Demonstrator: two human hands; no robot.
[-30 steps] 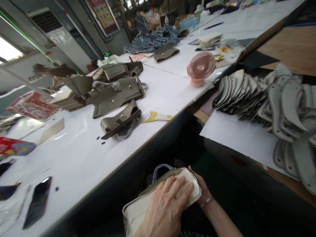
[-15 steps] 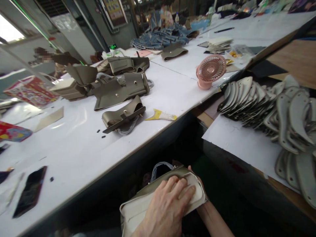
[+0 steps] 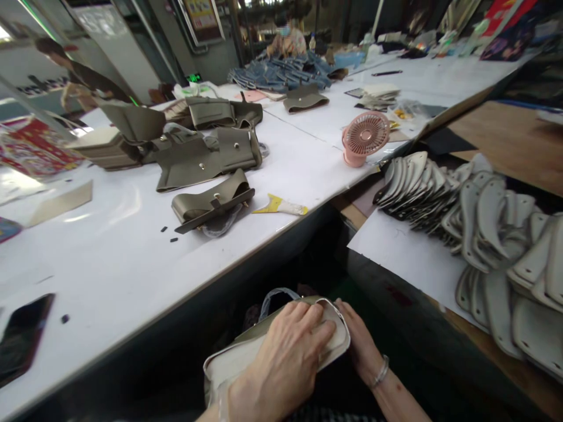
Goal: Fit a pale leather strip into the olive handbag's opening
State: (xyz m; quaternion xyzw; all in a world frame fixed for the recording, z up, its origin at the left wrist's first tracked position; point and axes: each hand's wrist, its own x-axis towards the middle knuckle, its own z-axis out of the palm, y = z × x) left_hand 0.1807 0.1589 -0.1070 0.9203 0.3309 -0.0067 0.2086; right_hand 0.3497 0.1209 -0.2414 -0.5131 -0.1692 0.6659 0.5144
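Low in front of me is a handbag point(image 3: 240, 358), tilted, with olive-green outside and a cream inner or bottom face turned up. A plastic-wrapped handle point(image 3: 273, 296) loops up on its far side. Across the cream face lies my left hand point(image 3: 292, 349), its bent fingers pressing near the right end. My right hand point(image 3: 358, 334) holds that rounded end from the outside, fingers along the rim and partly hidden behind it. On the white table nearby rests another olive bag piece point(image 3: 206, 202) with a wrapped handle.
More olive bag parts point(image 3: 206, 155) spread across the table point(image 3: 132, 275). A pink fan point(image 3: 365, 138), a yellow-white tube point(image 3: 281, 205) and a phone point(image 3: 26, 334) lie along it. Curved grey pieces point(image 3: 484, 211) pile up at right. Two people are farther back.
The view has shifted a little to the right. My right hand has come out from behind the bag's end to its side, showing a bracelet. My left hand stays on the cream face.
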